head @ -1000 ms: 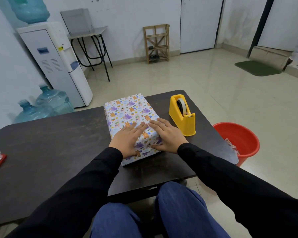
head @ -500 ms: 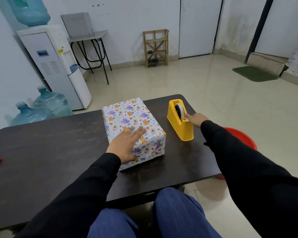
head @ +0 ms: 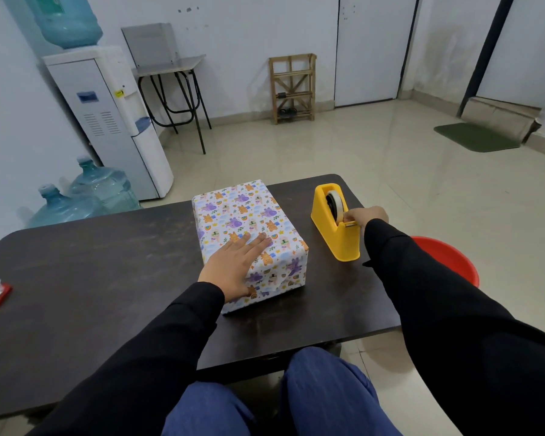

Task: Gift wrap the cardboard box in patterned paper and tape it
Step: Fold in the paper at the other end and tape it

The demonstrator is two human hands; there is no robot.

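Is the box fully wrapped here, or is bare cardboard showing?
Wrapped on every visible face: the box shows patterned paper on top, near end and right side. The left hand rests flat on it. Underside hidden.

White walls [head: 265,23] enclose a glossy beige tiled floor [head: 375,152]. At left stands a white water dispenser [head: 107,121], two blue water jugs [head: 85,196] beside it. Farther back are a black-legged grey side table [head: 170,62], a wooden rack [head: 293,88], a white door [head: 368,48] and a green floor mat [head: 475,136].

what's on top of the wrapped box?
Only the left hand, flat on the near end of the wrapped box, fingers straight. The paper under the palm is covered, so any seam or tape there can't be seen.
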